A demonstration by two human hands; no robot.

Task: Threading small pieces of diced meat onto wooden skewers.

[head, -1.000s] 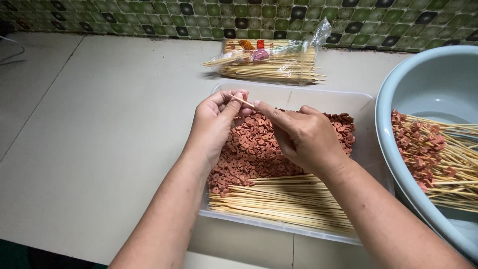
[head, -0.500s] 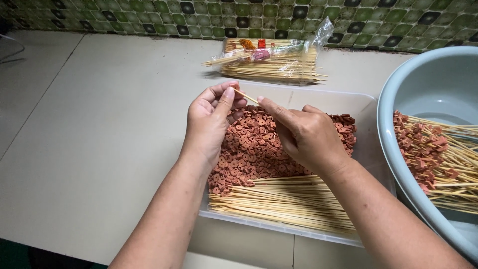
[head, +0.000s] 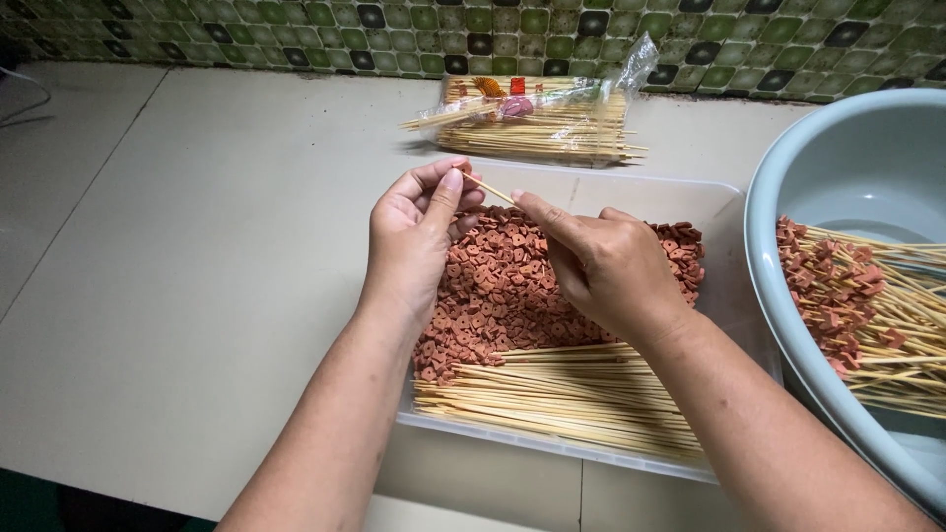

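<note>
Over the tray (head: 719, 202) near the counter's back edge, the left hand (head: 419, 232) and right hand (head: 601, 266) both pinch one thin skewer (head: 490, 189) between fingertips. Below them lie red pieces (head: 503, 296) and loose skewers (head: 552, 399); a basin (head: 788, 325) stands at right.

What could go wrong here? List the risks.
1. The bamboo skewer is pinched between the left hand and right hand; its tip could prick a finger.
2. A red piece could split or drop back into the pile of red pieces.
3. The right forearm hangs over the loose skewers in the clear tray and might scatter them.
</note>
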